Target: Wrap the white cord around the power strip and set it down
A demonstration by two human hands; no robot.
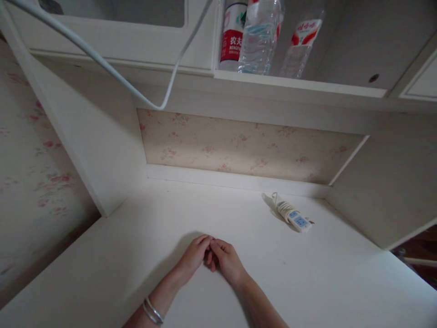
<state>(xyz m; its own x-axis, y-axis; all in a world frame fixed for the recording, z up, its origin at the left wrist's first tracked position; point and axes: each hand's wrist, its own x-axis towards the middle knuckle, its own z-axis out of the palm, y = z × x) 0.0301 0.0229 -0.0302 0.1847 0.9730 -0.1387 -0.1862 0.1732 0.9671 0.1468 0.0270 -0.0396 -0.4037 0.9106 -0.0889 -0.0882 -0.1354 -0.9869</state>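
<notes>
White desk (307,278): left of the power strip (299,221), left hand (194,255) touches right hand (229,260), grip unclear; rest them loosely.

Illumination: dim, soft. Light reaches the desk (177,214) from its right; diffuse shadows fall leftward of the left hand (194,256) and power strip (299,220). Above the desk, the shelf (348,50) is darker. Wide-angle distortion tilts the outer bottles (302,41).

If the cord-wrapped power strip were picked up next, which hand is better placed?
Probably the right hand: it is nearer the power strip, which lies ahead and to its right. The left hand is farther away.
</notes>
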